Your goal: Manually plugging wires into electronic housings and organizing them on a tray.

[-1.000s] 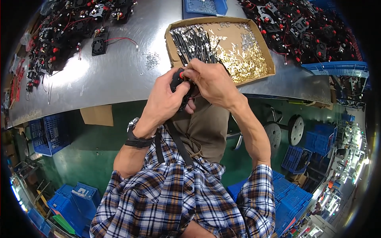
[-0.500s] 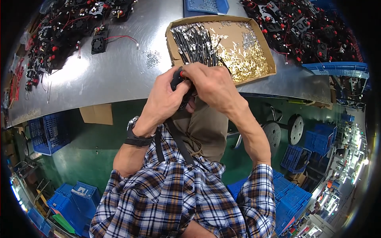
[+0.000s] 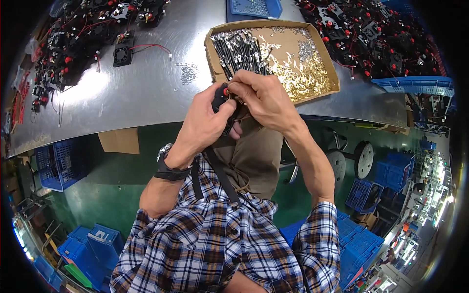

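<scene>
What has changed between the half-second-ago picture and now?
The right hand has rolled slightly, its fingers shifting so more of the red piece shows. Nothing was visibly picked up or let go. The left hand still grips the black part; the cardboard tray and the fan with red wires look the same.

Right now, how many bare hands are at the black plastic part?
2: left hand gripping the black part from the left; right hand at its red cap.
</scene>
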### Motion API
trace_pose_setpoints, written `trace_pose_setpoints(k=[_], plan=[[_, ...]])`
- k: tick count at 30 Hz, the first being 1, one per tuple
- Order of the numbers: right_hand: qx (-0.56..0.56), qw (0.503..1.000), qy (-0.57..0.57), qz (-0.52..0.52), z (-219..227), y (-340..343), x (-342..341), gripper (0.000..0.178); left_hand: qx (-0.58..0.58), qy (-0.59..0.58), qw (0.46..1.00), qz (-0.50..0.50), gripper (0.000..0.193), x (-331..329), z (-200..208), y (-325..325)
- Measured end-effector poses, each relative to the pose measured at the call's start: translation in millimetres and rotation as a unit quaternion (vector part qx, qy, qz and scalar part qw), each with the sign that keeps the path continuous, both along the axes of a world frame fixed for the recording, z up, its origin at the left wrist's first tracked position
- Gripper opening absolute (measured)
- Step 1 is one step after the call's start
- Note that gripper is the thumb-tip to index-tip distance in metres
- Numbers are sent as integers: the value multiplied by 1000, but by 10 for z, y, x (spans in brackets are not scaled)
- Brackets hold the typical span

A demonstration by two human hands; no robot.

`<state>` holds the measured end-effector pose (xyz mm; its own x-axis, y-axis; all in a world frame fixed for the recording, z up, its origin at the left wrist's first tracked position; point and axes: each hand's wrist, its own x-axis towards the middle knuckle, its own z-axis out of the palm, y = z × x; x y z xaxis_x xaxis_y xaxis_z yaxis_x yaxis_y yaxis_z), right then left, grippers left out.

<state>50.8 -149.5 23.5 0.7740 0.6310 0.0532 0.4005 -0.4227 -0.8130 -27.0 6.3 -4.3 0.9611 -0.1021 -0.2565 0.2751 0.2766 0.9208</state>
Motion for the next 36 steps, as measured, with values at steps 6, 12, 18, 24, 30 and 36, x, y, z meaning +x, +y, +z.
trace_pose_setpoints(k=[6,12,18,24,30,36], plan=[[-9,984,-176,0,-188,-15,-95,12,5,-11,1000,6,32,3,-17,-7],[-92,985,-145,-14,-135,2,-91,10,17,-15,1000,0,30,-11,-50,17],[-3,989,-145,-33,-210,-35,-113,13,5,-12,1000,8,29,-19,3,-12],[-7,974,-227,-2,-242,-43,-118,12,11,-11,1000,2,30,1,-8,-3],[-42,975,-218,1,-154,-7,-84,9,94,-76,992,27,29,-2,-174,-5],[7,986,-156,-54,-145,41,-146,11,64,-38,996,39,32,-8,-117,-40]])
